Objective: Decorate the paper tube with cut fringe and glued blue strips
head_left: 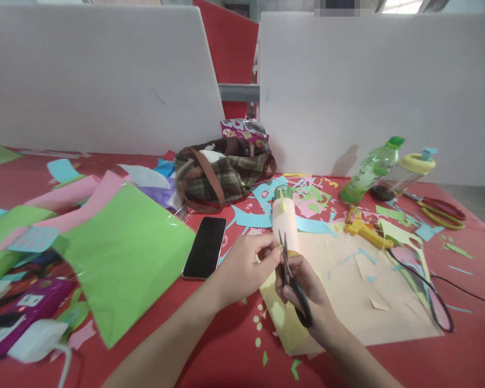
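My right hand [303, 288] is closed round the black handles of a pair of scissors [285, 260], whose slightly parted blades point away from me. Just left of the blades, my left hand [253, 264] pinches a tiny yellowish scrap, too small to name. Behind both hands lies a bottle wrapped in pale peach paper [285, 218], with a green cap and a pointed yellow paper piece near its top. Under the right hand are yellow paper [286, 320] and a large cream sheet [388, 302].
A black phone [205, 248] and green sheets [133, 253] lie left. Behind stands a plaid bag [222, 170]. To the right are a yellow glue gun [366, 231] with its cable, a green bottle [372, 170], a clear jar [408, 175] and red-and-yellow-handled tools [440, 210]. Paper scraps litter the red table.
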Tool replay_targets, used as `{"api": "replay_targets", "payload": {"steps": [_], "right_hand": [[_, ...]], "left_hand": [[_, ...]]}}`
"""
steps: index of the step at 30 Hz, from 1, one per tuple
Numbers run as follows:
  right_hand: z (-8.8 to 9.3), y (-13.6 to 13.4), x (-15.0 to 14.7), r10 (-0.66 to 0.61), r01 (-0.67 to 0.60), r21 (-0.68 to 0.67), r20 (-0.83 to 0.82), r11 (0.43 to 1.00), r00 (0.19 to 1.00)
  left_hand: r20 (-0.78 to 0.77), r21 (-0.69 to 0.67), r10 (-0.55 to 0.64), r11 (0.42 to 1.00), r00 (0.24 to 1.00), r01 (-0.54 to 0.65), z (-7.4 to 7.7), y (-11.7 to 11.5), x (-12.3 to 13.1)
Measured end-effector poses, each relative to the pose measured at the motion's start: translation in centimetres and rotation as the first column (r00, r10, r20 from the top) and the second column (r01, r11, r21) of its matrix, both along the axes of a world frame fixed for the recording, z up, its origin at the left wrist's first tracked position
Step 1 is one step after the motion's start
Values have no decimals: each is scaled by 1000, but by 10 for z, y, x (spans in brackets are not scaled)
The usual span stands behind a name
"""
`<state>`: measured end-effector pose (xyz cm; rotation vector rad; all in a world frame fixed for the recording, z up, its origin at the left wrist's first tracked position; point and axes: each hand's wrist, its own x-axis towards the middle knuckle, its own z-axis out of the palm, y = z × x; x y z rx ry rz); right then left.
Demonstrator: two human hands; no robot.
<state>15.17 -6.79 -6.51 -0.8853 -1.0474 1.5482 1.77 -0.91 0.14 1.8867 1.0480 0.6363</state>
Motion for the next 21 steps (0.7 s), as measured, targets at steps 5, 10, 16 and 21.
{"api": "replay_targets", "payload": {"steps": [5,10,16,21], "right_hand": [[2,-1,-1,32,-32,-27,-11,999,999],[1,0,-1,60,-59,-45,9,997,998],[-3,0,-1,63,-61,-35,33,998,998],[-6,2,-1,51,-49,-47,54,998,997]], "left_hand": [[-77,13,-39,999,996,40,3,2,-6],[-141,13,-79,997,987,81,7,5,-11],[-189,11,-89,996,978,93,7,7,-16],[-198,-14,-102,995,975,102,9,7,-18]]}}
